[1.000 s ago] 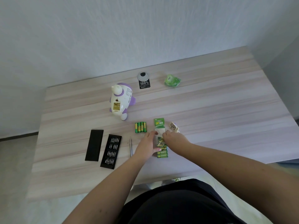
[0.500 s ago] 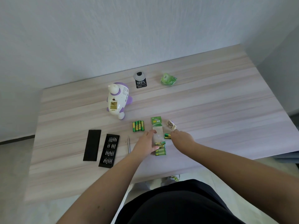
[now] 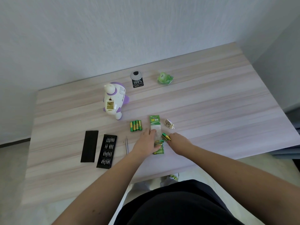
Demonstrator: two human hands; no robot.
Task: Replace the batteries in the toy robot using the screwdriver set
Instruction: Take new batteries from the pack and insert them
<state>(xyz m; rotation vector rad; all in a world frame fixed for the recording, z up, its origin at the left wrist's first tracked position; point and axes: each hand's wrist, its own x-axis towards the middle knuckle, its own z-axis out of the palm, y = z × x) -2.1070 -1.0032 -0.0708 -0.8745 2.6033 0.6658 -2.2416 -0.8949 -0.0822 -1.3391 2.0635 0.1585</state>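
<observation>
The white and purple toy robot (image 3: pixel 114 100) lies on its front with its battery bay open and facing up. Several loose green batteries (image 3: pixel 135 125) lie in a row right of it. My left hand (image 3: pixel 146 142) presses flat on the green battery pack (image 3: pixel 156 133). My right hand (image 3: pixel 177 140) pinches one green and yellow battery (image 3: pixel 165 136) just right of the pack. The white battery cover (image 3: pixel 169 124) lies behind my right hand. The screwdriver (image 3: pixel 126 145) lies left of my left hand, beside the open bit tray (image 3: pixel 107 151).
The tray's black lid (image 3: pixel 89 146) lies at the far left. A round grey cable cap with a black tag (image 3: pixel 137 79) and a crumpled green wrapper (image 3: pixel 165 78) sit near the back of the wooden table (image 3: pixel 211 114). A white wall rises behind the table.
My right hand pulled a battery out of the pack and moved a little to the right with it. My left hand stayed on the pack.
</observation>
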